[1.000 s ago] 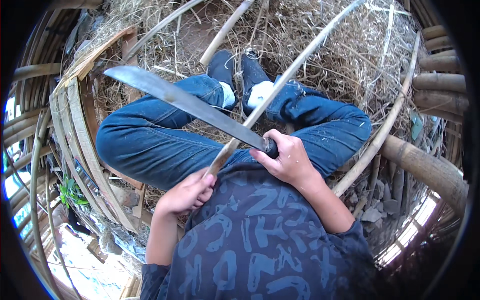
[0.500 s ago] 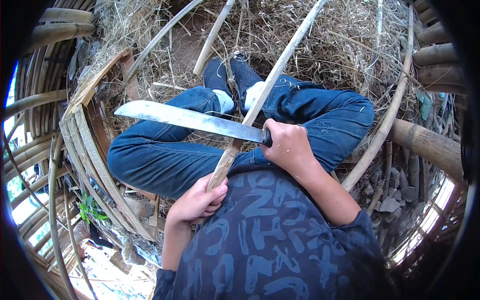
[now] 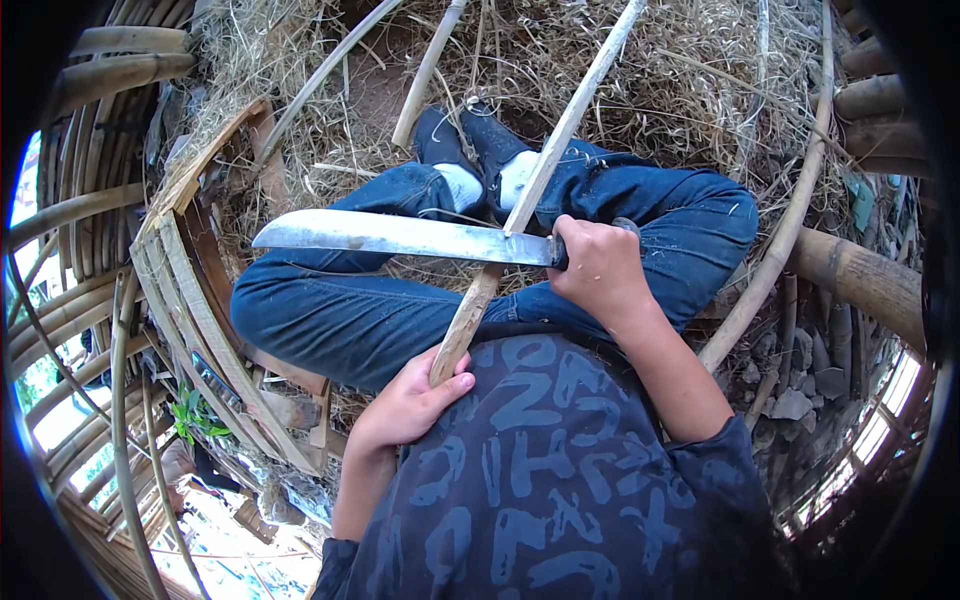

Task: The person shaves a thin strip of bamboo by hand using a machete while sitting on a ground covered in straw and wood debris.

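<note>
A long pale wooden stick point(image 3: 562, 140) runs slantwise from my lap up toward the straw beyond my feet. My left hand point(image 3: 415, 400) is closed around its near end, close to my belly, the thumb lying along the wood. In my right hand point(image 3: 602, 265) is the dark handle of a machete, gripped in a fist. The broad steel blade of the machete point(image 3: 390, 236) points left and lies across the stick, its edge against the wood. Near my left hand the stick's surface looks scraped and browner.
Dry straw and curled shavings point(image 3: 680, 90) cover the ground past my shoes. A slatted wooden piece point(image 3: 205, 330) stands at left. A curved pole point(image 3: 790, 220) and a thick bamboo pole point(image 3: 860, 285) lie at right, with stones point(image 3: 790, 405) below. Bamboo walls enclose both sides.
The machete has shifted a little right and its blade is more level across the stick. The left hand keeps hold of the stick's near end.
</note>
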Demonstrator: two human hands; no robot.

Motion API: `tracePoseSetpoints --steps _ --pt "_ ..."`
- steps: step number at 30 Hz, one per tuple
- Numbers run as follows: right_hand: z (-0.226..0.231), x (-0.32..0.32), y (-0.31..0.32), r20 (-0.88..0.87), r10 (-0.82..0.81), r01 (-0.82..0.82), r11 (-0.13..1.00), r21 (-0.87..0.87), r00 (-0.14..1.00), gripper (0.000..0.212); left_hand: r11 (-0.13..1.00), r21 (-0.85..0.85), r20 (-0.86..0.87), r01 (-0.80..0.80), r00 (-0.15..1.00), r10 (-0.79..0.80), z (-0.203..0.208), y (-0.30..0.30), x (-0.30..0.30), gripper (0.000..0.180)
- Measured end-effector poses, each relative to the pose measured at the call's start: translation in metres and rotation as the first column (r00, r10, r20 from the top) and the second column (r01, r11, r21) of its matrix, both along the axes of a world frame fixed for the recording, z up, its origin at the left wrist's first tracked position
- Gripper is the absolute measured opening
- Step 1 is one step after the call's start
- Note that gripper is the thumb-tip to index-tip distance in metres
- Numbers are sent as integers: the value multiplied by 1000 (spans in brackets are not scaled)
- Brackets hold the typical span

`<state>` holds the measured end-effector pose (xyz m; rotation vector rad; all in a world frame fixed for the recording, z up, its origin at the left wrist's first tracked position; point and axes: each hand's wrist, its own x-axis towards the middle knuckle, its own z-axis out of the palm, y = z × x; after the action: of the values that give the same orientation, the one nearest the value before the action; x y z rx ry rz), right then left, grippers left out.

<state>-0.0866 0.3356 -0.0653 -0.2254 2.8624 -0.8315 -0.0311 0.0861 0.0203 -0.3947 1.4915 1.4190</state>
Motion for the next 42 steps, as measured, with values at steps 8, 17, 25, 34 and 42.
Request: tracePoseSetpoints --steps 8,17,25,34,42 --pt "-7 -5 6 -65 -2 7 998 67 998 25 1000 12 -18 1 1000 -1 -4 -8 2 22" --pt "-3 -9 8 -65 -8 14 996 84 998 23 999 30 -4 32 999 -32 -6 -13 0 22" --pt "0 -10 0 -19 -39 41 995 89 999 25 997 -24 -57 67 996 -68 -5 -9 -7 20" --pt "7 -12 -2 45 64 -62 997 -50 997 26 998 50 69 29 997 -33 2 1 -21 22" --pt "-12 -26 11 -12 58 -57 997 47 998 20 997 -57 -105 57 993 -63 3 4 -11 17"
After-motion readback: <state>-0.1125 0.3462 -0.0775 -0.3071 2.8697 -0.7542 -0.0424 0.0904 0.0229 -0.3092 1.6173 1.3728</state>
